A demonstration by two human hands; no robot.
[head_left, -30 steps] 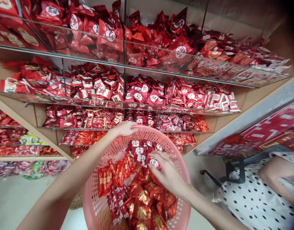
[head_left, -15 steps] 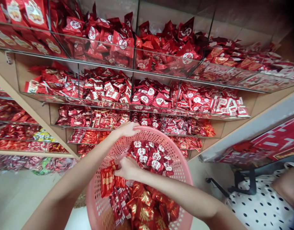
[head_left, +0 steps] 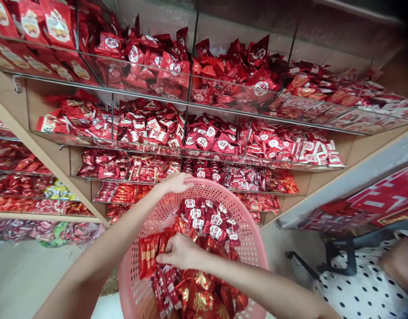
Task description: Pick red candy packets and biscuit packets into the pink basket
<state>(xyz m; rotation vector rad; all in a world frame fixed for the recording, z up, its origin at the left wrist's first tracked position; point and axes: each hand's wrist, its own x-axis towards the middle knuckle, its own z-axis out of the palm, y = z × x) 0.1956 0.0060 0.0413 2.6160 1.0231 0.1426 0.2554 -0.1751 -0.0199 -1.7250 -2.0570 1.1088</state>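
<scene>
My left hand [head_left: 179,182] is closed over the far rim of a pink perforated plastic basket [head_left: 257,239]. Inside it, my right hand [head_left: 180,251] is bent in a pinch at the edge of red candy packets [head_left: 148,256] with gold lettering, on the basket's left side. Its fingertips partly hide what they grip. Dark red packets with white labels [head_left: 215,219] lie at the far side of the basket. Larger shiny red-and-gold packets [head_left: 200,294] fill the near part, and slim dark red patterned sticks [head_left: 165,285] lie to their left.
Ahead stands a tiered wooden shelf with clear dividers [head_left: 187,104], full of red wrapped sweets. A person in a polka-dot garment [head_left: 366,283] is at the lower right, by a dark chair frame [head_left: 343,259]. Bagged goods [head_left: 47,230] lie low at the left.
My right hand has moved slightly toward me inside the basket, by the gold-lettered red packets. My left hand keeps its hold on the rim. The view has tilted slightly upward.
</scene>
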